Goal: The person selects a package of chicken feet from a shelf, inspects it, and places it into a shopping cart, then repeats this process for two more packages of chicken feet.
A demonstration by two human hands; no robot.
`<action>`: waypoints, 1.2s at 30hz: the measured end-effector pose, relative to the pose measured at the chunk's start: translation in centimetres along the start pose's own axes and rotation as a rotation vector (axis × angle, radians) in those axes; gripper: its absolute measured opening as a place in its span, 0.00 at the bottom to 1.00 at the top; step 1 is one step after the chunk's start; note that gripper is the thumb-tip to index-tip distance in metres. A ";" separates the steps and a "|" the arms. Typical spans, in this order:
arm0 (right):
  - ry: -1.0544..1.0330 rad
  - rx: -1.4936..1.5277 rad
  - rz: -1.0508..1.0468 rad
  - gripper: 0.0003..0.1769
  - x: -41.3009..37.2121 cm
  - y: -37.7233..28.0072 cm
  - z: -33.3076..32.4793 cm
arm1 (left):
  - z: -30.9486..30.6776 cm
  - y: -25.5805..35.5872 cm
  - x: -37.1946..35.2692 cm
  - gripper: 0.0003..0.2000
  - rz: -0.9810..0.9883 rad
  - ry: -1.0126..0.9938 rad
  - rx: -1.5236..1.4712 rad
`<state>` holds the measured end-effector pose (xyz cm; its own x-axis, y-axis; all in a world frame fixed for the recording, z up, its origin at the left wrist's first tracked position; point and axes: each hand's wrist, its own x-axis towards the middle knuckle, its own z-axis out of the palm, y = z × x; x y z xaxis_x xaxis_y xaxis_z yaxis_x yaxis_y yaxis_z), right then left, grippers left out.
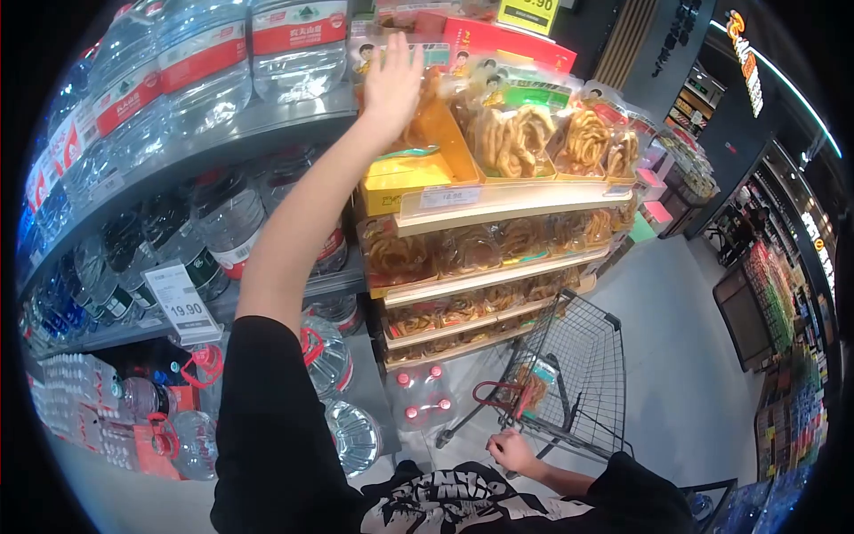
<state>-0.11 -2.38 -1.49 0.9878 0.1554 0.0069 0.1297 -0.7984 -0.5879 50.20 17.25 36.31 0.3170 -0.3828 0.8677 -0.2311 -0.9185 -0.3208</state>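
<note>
My left hand [392, 89] reaches up to the top shelf, fingers stretched out over a yellow display box [382, 198]. Brown twisted snacks in clear packs [425, 120] sit at the back of that box, close under the hand. The front part of the box shows bare yellow card. To the right are more packs of golden fried dough twists [514, 142]. My right hand [514, 452] is low by my body, its fingers curled in and nothing seen in them. It is nearest to a wire shopping cart [578, 374], in which a snack pack [535, 388] lies.
Large water bottles [298, 49] fill the shelves on the left, with a price tag [182, 303] on the edge. Lower shelves hold more snack packs [471, 249]. Bottles [422, 396] stand on the floor below. An aisle [685, 329] runs along the right, past other displays.
</note>
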 end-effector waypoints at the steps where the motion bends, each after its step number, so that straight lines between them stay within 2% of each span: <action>1: 0.019 -0.004 0.006 0.09 0.0 0.0 -0.2 | 0.7 -0.9 0.8 0.36 -0.021 -0.076 0.057; 3: 0.006 -0.036 -0.003 0.09 -0.3 -0.2 -0.2 | 1.5 -2.0 1.7 0.37 -0.133 -0.155 0.119; 4: 0.022 -0.039 0.007 0.09 -0.3 -0.1 -0.2 | 1.6 -2.3 2.4 0.37 -0.212 -0.184 0.042; 7: 0.039 -0.016 -0.015 0.09 -0.6 0.1 0.2 | 1.5 -2.3 2.7 0.37 -0.259 -0.204 0.034; 9: 0.035 -0.011 -0.019 0.09 -0.7 0.2 0.2 | 1.2 -2.6 2.3 0.29 -0.199 -0.118 0.021; 10: 0.034 -0.005 -0.017 0.09 -0.8 0.1 0.2 | 1.2 -2.8 2.2 0.29 -0.194 -0.121 0.022; 12: 0.009 -0.052 0.027 0.09 -0.5 0.0 0.1 | 0.9 -3.1 2.6 0.17 -0.125 -0.102 0.049; 13: 0.012 -0.051 0.028 0.09 -0.4 -0.1 0.0 | 0.8 -3.1 2.5 0.17 -0.123 -0.100 0.049; 15: 0.016 -0.061 0.011 0.09 -0.4 -0.3 -0.2 | 0.2 -3.1 2.2 0.08 -0.089 -0.086 -0.014; 16: 0.016 -0.063 0.012 0.09 -0.5 -0.3 -0.1 | -0.1 -3.0 2.2 0.08 -0.090 -0.085 -0.016; 18: 0.041 -0.062 -0.020 0.08 -0.4 -0.3 0.0 | -0.5 -2.6 2.3 0.07 -0.199 -0.074 -0.270; 19: 0.042 -0.059 -0.023 0.08 -0.4 -0.3 0.0 | -0.5 -2.9 2.6 0.07 -0.197 -0.074 -0.266; 21: 0.027 -0.093 -0.017 0.08 -0.3 -0.4 0.1 | -0.9 -3.8 3.3 0.05 -0.141 0.091 -0.388; 26: 0.040 -0.075 -0.023 0.09 0.0 -0.5 0.6 | -4.3 -4.4 5.8 0.06 -0.160 0.111 -0.407; 28: 0.061 -0.086 -0.020 0.09 0.2 -0.4 0.7 | -6.9 -4.6 6.1 0.08 -0.097 0.243 -0.534; 30: 0.066 -0.084 -0.015 0.09 0.2 -0.4 0.5 | -10.3 -4.5 6.1 0.04 -0.049 0.292 -0.499; 32: 0.074 -0.074 -0.017 0.09 0.6 -0.5 0.7 | -13.0 -5.0 6.0 0.05 -0.100 0.519 -0.578; 33: 0.068 -0.071 -0.009 0.09 0.6 -0.2 0.8 | -14.5 -5.7 5.7 0.05 0.009 0.702 -0.536; 34: 0.061 -0.070 -0.001 0.09 0.5 -0.1 0.9 | -16.8 -5.9 4.9 0.05 0.009 0.693 -0.533; 36: 0.063 -0.074 -0.011 0.09 0.7 -0.3 0.6 | -21.2 -5.3 2.9 0.04 -0.029 0.816 -0.715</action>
<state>0.48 -1.70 -1.76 0.9895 0.1289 0.0651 0.1438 -0.8379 -0.5265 32.84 23.13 48.60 -0.3156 0.0619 0.9469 -0.7998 -0.5543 -0.2303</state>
